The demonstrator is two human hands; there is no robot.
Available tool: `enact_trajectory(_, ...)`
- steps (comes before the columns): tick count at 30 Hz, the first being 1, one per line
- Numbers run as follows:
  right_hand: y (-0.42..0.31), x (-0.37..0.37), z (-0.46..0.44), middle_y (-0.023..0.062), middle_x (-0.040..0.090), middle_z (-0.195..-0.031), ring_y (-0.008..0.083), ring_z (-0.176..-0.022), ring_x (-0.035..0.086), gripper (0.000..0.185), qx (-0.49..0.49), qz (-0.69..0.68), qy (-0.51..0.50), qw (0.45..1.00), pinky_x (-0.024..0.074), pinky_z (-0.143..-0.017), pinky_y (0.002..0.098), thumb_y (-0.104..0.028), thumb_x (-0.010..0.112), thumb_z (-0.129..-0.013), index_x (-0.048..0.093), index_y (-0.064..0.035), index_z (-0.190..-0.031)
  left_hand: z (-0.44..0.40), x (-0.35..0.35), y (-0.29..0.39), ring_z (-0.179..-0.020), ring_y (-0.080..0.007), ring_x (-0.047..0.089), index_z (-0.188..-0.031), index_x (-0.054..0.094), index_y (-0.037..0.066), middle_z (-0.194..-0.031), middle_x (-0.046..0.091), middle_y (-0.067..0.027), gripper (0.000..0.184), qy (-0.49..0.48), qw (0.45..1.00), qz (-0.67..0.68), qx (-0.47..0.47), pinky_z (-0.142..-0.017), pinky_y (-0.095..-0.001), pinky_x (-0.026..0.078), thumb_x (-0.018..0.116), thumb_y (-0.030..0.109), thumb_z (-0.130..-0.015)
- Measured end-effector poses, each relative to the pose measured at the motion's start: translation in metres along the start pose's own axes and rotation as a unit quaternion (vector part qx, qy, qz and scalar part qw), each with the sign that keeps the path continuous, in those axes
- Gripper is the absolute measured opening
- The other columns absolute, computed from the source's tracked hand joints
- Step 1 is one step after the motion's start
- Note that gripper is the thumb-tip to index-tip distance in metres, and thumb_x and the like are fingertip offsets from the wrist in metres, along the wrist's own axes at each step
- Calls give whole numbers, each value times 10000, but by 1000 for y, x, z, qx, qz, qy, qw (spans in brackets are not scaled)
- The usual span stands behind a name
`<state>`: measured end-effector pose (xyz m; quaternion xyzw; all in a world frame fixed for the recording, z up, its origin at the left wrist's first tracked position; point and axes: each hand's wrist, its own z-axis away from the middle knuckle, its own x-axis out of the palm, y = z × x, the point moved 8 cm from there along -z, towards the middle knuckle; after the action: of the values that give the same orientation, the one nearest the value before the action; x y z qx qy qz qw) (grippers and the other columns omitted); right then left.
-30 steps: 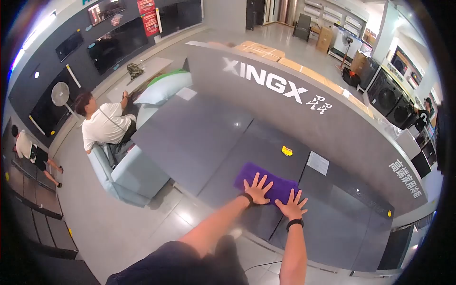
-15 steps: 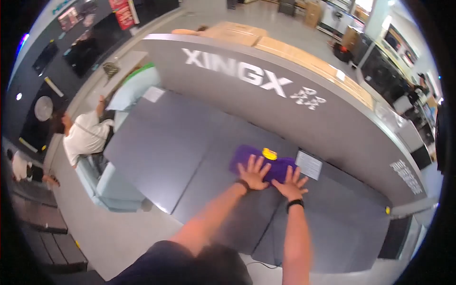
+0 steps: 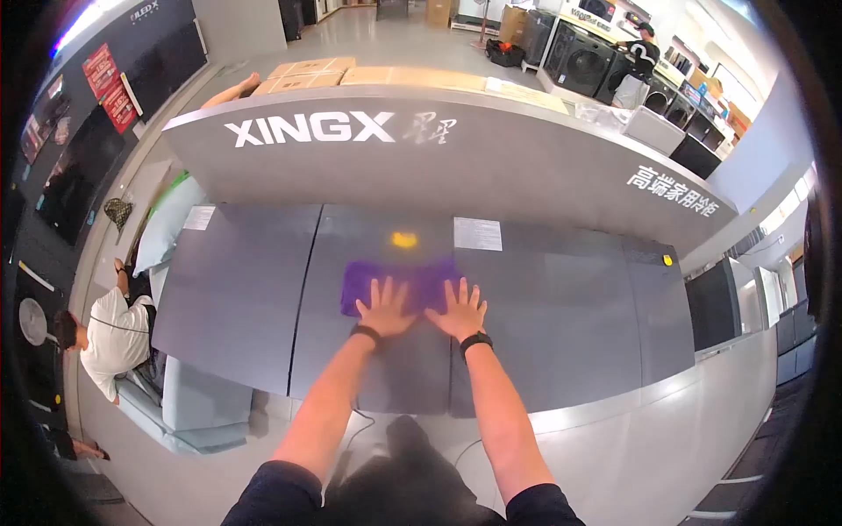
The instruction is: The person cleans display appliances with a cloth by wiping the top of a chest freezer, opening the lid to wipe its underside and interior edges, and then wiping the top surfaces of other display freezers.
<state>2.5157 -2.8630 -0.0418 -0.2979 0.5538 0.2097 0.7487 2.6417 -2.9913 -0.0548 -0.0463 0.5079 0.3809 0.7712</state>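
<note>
A purple cloth point(image 3: 357, 279) lies flat on the dark grey top of a row of chest units point(image 3: 368, 368). My left hand point(image 3: 386, 307) rests on the cloth's left part, fingers spread. My right hand point(image 3: 458, 311) lies with spread fingers at its right part, the palm at the near edge. Both hands press palm down, side by side, without grasping. Beyond the cloth is a small yellow label point(image 3: 404, 239), blurred. A white printed sheet point(image 3: 477, 234) lies to the right of it.
A grey panel with XINGX lettering point(image 3: 544, 140) rises behind the tops, with cardboard boxes point(image 3: 412, 77) beyond it. At left, a person in a white shirt point(image 3: 117, 337) sits on a light blue sofa point(image 3: 206, 403). Another person point(image 3: 638, 66) stands near washing machines point(image 3: 576, 60).
The view has turned and levelled. Both hands and the cloth have slid nearer to me, leaving a gap between the cloth and the yellow label. The hands remain spread.
</note>
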Motion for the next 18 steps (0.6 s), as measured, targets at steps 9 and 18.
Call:
enact_trajectory(9,3,34,122,157,179,-1617,420,-1487,101,900,10,-24,2,1000,141,-1150,636,-664,574,-822,295,-199,-1539,90,57,-10,-1502,-383,-110,-1570,183,260,-1655,-24,-100,904,33,999,5,16,-1091,-752,34,549,634,-833)
enact_trajectory(18,1,55,206,153,169,-1620,421,-1487,99,923,9,-15,-11,1000,142,-1154,633,-687,548,-822,259,-204,-1553,168,99,-15,-1503,-381,-98,-1571,179,265,-1657,-9,-78,875,45,999,-9,15,-1085,-760,79,519,634,-853)
